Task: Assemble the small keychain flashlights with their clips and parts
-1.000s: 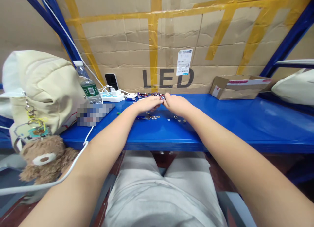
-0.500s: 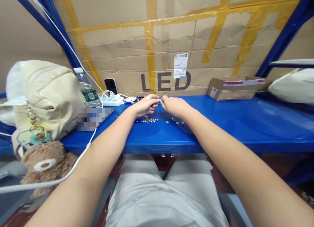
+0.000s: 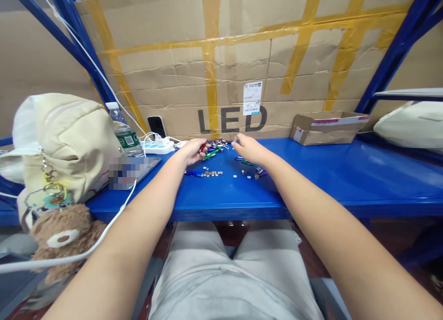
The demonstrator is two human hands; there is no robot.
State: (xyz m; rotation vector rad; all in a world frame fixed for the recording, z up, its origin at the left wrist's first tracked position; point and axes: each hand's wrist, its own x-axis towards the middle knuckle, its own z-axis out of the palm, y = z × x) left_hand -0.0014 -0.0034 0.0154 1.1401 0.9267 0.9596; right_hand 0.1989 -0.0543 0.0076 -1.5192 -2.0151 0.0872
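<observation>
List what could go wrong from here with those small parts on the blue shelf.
1. The silver discs lie loose near the blue shelf's front edge; a forearm may sweep them off.
2. The white cable hangs beside the left arm; a snag could tug the power strip.

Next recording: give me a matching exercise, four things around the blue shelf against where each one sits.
1 water bottle
2 cardboard box
3 teddy bear
4 power strip

A at the shelf's back right
B below the cream bag
C just left of the left hand
D between bag and power strip

Pairs: 1-D, 2-A, 3-B, 4-C.
</observation>
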